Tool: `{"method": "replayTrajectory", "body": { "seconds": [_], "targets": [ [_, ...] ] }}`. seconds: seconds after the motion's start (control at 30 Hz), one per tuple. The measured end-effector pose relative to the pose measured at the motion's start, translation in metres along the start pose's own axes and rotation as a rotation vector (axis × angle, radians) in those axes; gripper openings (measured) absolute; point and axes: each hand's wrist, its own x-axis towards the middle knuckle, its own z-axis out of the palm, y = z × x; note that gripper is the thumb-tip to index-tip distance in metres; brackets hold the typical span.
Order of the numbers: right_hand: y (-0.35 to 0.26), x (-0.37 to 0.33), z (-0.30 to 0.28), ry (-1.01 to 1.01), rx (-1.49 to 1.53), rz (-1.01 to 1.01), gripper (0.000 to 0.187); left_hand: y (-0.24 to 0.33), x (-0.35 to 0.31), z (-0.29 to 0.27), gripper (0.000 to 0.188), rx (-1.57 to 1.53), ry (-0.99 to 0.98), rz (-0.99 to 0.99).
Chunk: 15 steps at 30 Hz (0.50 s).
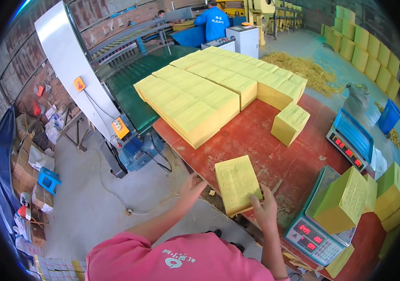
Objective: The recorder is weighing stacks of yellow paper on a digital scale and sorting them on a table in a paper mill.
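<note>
One red table [251,136] bears one large array of yellow stacks [195,98], at 12 o'clock from the handled stack [236,180]. Two scales: blue-trayed scale [357,133] at 2 o'clock, teal scale [313,238] at 4. One separate stack [290,124]: 1 o'clock. The handled stack lies at 10 o'clock from the right hand [266,210], which grips its edge, and at 3 o'clock from the left hand [191,188], whose closure cannot be determined.

Yellow paper stack [237,182] | rectangular block, sheets pressed together, wrinkled texture across its upper face | lies broad side up, turned slightly askew, at the near edge of a red counter [247,131]
</note>
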Motion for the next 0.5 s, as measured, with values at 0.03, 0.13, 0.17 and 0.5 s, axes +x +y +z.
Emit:
{"method": "replayTrajectory", "body": {
  "seconds": [0.03,0.13,0.17,0.5],
  "targets": [
    [-0.005,-0.003,0.002,0.001,0.000,0.000,0.047,-0.005,-0.013,-0.001,0.077,-0.180,-0.049,-0.204],
    [-0.021,-0.008,0.004,-0.039,-0.098,0.018,0.049,-0.012,-0.033,0.007,0.079,-0.427,-0.155,-0.460],
    [-0.026,-0.003,0.001,-0.133,-0.044,0.095,0.050,-0.016,-0.028,0.009,0.079,-0.429,-0.152,-0.455],
    [-0.002,0.034,0.032,-0.236,0.182,0.162,0.055,-0.014,-0.016,0.035,0.069,-0.687,-0.352,-0.337]
  ]
}}
